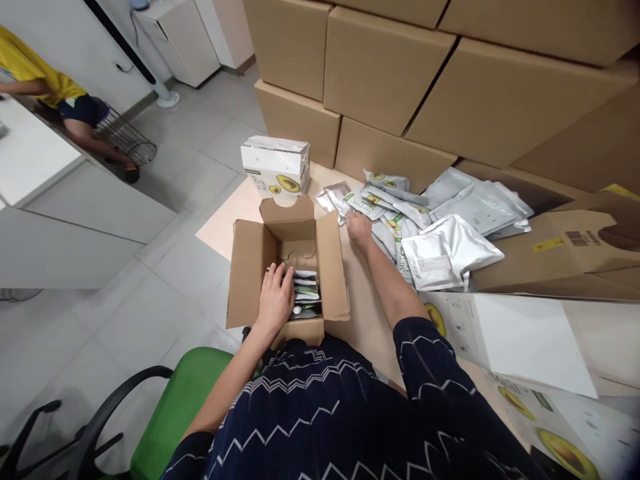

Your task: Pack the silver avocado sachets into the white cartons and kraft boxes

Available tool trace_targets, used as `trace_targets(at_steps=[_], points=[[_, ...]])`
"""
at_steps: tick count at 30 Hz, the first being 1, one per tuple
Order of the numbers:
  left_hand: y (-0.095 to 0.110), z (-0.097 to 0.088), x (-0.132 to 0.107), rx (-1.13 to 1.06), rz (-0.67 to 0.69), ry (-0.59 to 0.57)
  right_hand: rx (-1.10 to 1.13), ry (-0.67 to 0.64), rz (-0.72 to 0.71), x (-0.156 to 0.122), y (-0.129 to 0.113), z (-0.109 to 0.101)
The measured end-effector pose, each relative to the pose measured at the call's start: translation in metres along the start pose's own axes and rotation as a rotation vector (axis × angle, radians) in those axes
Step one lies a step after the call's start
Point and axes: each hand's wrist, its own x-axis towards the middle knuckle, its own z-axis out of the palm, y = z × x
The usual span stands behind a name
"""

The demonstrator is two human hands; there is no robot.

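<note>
An open brown cardboard box (246, 267) stands at the near edge of the table, flaps spread. Inside it several pouches (306, 293) stand on edge in a row. My left hand (277, 293) reaches into the box, its fingers stretched out over the pouches' left ends. At the left side of a loose pile, my right hand (359, 230) has its fingers closed at the lower edge of a white avocado-print pouch (364, 203); the fingertips are partly hidden. Small silver sachets (334, 199) lie just beyond it. A large silver pouch (450, 253) rests on the pile's near right.
A white avocado-print carton (277, 167) stands behind the open box. Large brown cartons (390, 67) are stacked along the back. Flat printed cartons (530, 340) lie at right. A green chair (185, 400) is at my left. A person in a yellow shirt (45, 73) sits farther off.
</note>
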Motion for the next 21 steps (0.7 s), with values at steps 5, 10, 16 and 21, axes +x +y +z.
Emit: trace_targets(at_steps=[5,10,16,21], points=[[-0.001,0.001,0.0,0.019,0.007,0.007,0.031,0.001,0.003,0.012,-0.012,-0.002],[0.001,0.001,-0.003,0.027,-0.014,0.003,-0.018,-0.018,0.01,0.027,-0.029,0.006],[0.001,0.0,-0.004,0.036,-0.013,-0.017,0.132,0.0,0.017,0.028,-0.027,0.009],[0.0,0.0,-0.003,0.002,-0.012,-0.028,0.3,0.156,0.108,0.002,0.0,-0.011]])
